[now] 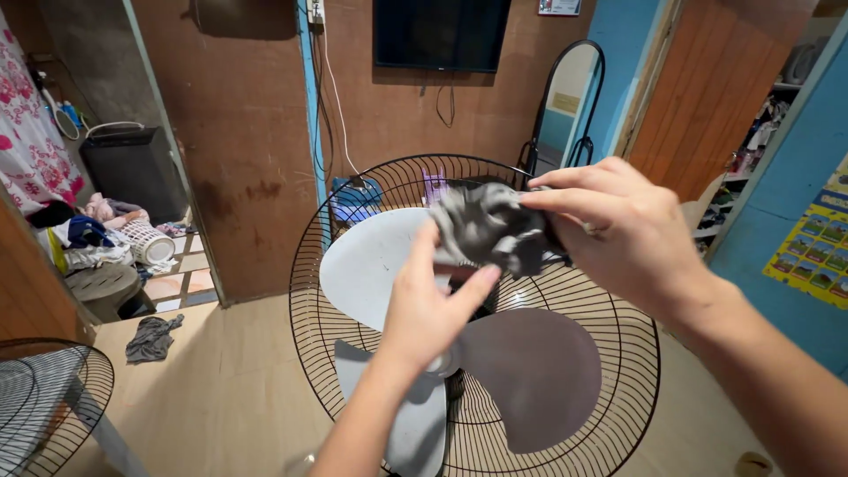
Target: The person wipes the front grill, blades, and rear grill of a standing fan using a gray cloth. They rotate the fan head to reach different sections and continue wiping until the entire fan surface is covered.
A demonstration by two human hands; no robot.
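Currently both hands, left hand (433, 309) and right hand (632, 234), pinch grey rag (486, 225) over fan blades (530, 371); bunch it tight, wipe hub outward.

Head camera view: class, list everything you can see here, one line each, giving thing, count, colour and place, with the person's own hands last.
Rag: one, grey, crumpled, held between both hands above the fan.
Fan blades: three, pale grey, inside the rear grille.
Rear grille: one, black wire, centre.
Loose grille: one, black wire, bottom left on the floor.
Cloth on floor: one, dark grey, left.
Screen: one, black, on the wall, top centre.
Mirror: one, black-framed, against the wall.
Basket: one, white, left doorway.
Poster: one, yellow, on the blue wall, right.
Left hand: pinching the rag from below.
Right hand: gripping the rag from the right.
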